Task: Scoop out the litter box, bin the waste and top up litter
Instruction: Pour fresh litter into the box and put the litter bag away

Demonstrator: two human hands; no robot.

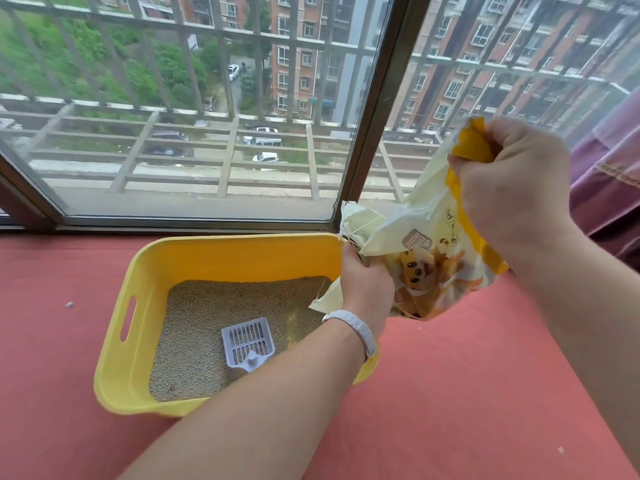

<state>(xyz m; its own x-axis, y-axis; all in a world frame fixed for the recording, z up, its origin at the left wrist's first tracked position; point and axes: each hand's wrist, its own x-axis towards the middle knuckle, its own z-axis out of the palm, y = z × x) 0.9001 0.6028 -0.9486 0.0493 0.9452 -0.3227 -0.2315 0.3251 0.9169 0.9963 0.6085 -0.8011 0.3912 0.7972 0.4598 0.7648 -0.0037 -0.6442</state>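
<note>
A: Head view. Litter box (138,306), yellow, sits on the pink-red sill surface (485,393) by the window (194,109). Pale litter (207,317) inside; a white slotted scoop (248,342) lies on it.

B: Hands?

A: Both grips closed on the litter bag (426,258). Left hand (367,285) clutches its lower folds over the box's far right corner; right hand (509,188) fists the yellow top end (bag tilted, mouth hidden). White band (356,330) on left wrist.
</note>
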